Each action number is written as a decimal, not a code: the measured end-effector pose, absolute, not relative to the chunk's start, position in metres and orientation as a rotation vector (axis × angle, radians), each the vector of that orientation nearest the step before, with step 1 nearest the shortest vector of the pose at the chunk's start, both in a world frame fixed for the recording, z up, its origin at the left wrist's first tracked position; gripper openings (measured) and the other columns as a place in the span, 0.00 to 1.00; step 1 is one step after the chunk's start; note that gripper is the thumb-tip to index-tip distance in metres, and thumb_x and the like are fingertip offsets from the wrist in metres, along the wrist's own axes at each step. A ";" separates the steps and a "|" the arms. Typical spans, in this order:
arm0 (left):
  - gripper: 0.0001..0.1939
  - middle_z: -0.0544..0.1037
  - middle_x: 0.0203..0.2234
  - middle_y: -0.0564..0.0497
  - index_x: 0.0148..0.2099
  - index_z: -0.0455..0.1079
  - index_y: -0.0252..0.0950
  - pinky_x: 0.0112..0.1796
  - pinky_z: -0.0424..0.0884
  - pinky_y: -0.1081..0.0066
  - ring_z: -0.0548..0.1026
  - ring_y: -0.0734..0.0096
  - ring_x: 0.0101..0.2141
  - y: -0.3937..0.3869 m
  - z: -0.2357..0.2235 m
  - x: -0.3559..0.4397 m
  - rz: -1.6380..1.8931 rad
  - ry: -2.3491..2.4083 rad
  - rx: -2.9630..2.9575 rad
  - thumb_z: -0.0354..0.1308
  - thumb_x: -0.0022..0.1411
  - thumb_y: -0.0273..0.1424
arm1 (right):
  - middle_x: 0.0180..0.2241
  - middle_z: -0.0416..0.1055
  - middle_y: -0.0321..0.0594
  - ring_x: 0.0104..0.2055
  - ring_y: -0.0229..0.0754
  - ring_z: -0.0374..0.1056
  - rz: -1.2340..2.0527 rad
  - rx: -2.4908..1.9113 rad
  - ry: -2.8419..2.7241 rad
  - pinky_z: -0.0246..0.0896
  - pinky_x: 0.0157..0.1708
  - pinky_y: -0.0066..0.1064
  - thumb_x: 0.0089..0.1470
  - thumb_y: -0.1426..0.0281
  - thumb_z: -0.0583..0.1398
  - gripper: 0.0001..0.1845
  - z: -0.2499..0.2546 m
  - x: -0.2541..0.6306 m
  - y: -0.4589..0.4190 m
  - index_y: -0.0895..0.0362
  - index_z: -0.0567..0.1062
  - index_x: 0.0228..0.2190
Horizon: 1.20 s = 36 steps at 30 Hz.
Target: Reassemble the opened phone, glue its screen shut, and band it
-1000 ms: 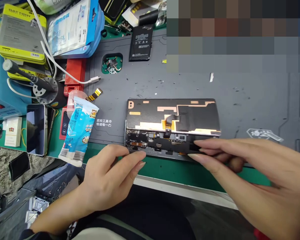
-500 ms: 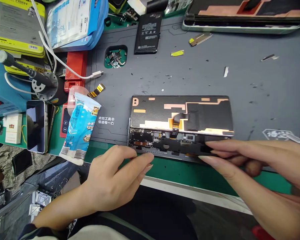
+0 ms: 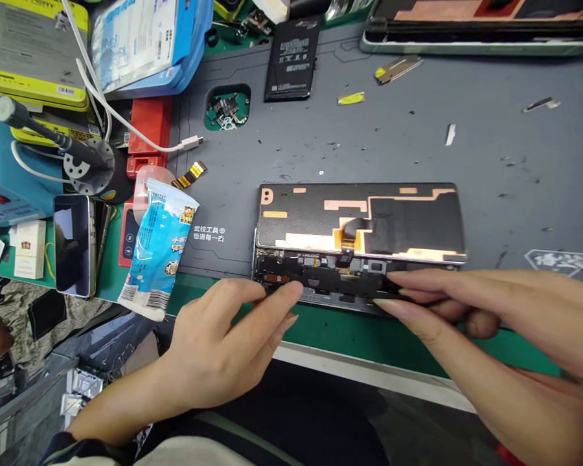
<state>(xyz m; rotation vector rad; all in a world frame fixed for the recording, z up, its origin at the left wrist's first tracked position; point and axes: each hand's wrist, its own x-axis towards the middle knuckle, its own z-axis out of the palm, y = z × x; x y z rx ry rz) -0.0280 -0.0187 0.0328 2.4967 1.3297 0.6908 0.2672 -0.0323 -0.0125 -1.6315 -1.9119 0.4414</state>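
Smooth grey mat (image 3: 393, 149), flat oblong copper-patched phone (image 3: 311, 223), bent hands (image 3: 218, 343) (image 3: 529, 298) at its edge, grip unclear

“武校工具” (image 3: 206, 230) on grey mat (image 3: 393, 145)

A phone-repair workshop: opened phone (image 3: 364, 238) on mat (image 3: 398, 149) (loose battery (image 3: 292, 59) too).

Two opened devices (image 3: 301, 223), one loose battery (image 3: 291, 59)
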 end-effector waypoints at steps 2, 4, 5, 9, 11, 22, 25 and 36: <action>0.13 0.76 0.39 0.49 0.62 0.77 0.33 0.34 0.77 0.74 0.76 0.74 0.35 -0.017 0.033 -0.027 0.640 1.336 2.526 0.57 0.81 0.29 | 0.35 0.84 0.31 0.37 0.46 0.79 0.435 -1.584 -1.937 0.69 0.33 0.39 0.62 0.58 0.73 0.13 -0.012 0.268 -0.032 0.40 0.85 0.48; 0.13 0.75 0.39 0.49 0.62 0.76 0.34 0.34 0.77 0.75 0.75 0.75 0.34 -0.016 0.034 -0.026 0.604 1.341 2.552 0.56 0.82 0.29 | 0.35 0.84 0.30 0.36 0.45 0.78 0.428 -1.581 -1.947 0.69 0.34 0.39 0.63 0.59 0.73 0.12 -0.010 0.265 -0.032 0.39 0.85 0.48; 0.13 0.75 0.39 0.50 0.62 0.76 0.34 0.34 0.77 0.75 0.75 0.76 0.34 -0.015 0.034 -0.026 0.595 1.343 2.563 0.56 0.82 0.29 | 0.35 0.84 0.29 0.37 0.44 0.78 0.424 -1.589 -1.947 0.70 0.34 0.38 0.63 0.59 0.73 0.12 -0.009 0.264 -0.032 0.39 0.84 0.48; 0.13 0.74 0.39 0.50 0.62 0.76 0.33 0.35 0.76 0.75 0.75 0.75 0.35 -0.015 0.035 -0.026 0.579 1.336 2.599 0.57 0.81 0.27 | 0.38 0.84 0.28 0.39 0.43 0.80 0.389 -1.612 -1.980 0.71 0.37 0.37 0.66 0.58 0.71 0.10 0.001 0.256 -0.031 0.39 0.83 0.49; 0.14 0.74 0.39 0.50 0.62 0.76 0.33 0.35 0.75 0.75 0.75 0.74 0.37 -0.015 0.035 -0.026 0.574 1.337 2.600 0.57 0.80 0.26 | 0.42 0.84 0.28 0.40 0.42 0.80 0.377 -1.633 -1.999 0.73 0.40 0.38 0.67 0.60 0.70 0.11 0.007 0.252 -0.031 0.40 0.83 0.50; 0.15 0.72 0.40 0.49 0.64 0.76 0.32 0.36 0.73 0.74 0.73 0.73 0.37 -0.013 0.039 -0.028 0.503 1.329 2.623 0.59 0.79 0.24 | 0.44 0.80 0.38 0.40 0.41 0.73 0.319 -1.423 -2.161 0.69 0.40 0.38 0.67 0.76 0.68 0.16 0.023 0.244 -0.031 0.53 0.81 0.54; 0.15 0.73 0.40 0.49 0.63 0.76 0.32 0.36 0.74 0.74 0.73 0.73 0.36 -0.014 0.039 -0.028 0.491 1.330 2.632 0.59 0.78 0.23 | 0.45 0.78 0.42 0.43 0.45 0.71 0.325 -1.381 -2.239 0.66 0.42 0.42 0.67 0.79 0.66 0.19 0.025 0.243 -0.034 0.55 0.79 0.57; 0.17 0.74 0.43 0.48 0.65 0.74 0.30 0.42 0.75 0.71 0.74 0.71 0.40 -0.015 0.042 -0.022 0.516 1.306 2.611 0.60 0.77 0.22 | 0.46 0.77 0.48 0.47 0.52 0.69 0.257 -1.334 -2.312 0.64 0.47 0.47 0.64 0.82 0.67 0.23 0.023 0.242 -0.034 0.61 0.77 0.58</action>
